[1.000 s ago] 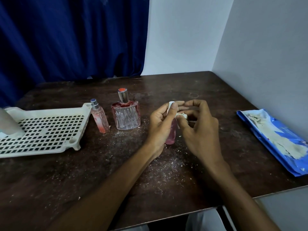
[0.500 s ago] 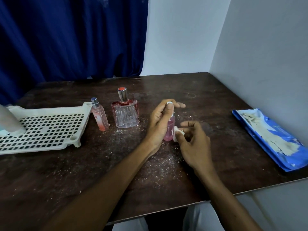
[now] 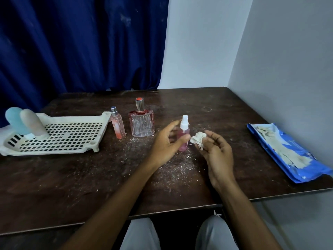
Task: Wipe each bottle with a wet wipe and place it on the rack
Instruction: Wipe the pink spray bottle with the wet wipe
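A small pink spray bottle (image 3: 184, 136) with a white nozzle stands upright on the dark table. My left hand (image 3: 164, 144) grips its body with thumb and fingers. My right hand (image 3: 217, 154) is just right of it, holding a crumpled white wet wipe (image 3: 198, 139) a little apart from the bottle. A slim pink bottle (image 3: 118, 126) and a wide glass perfume bottle (image 3: 142, 123) stand to the left. The white plastic rack (image 3: 68, 136) lies at far left, with a blue bottle (image 3: 15, 120) and a beige bottle (image 3: 33, 125) on it.
A blue wet wipe pack (image 3: 288, 152) lies by the right wall. White crumbs are scattered on the table (image 3: 72, 186) in front of my hands. A blue curtain hangs behind; the wall closes the right side.
My right hand with the wipe has come off the bottle's top, slid down its side, then pulled away right. The left hand's grip dropped from the cap to the body.
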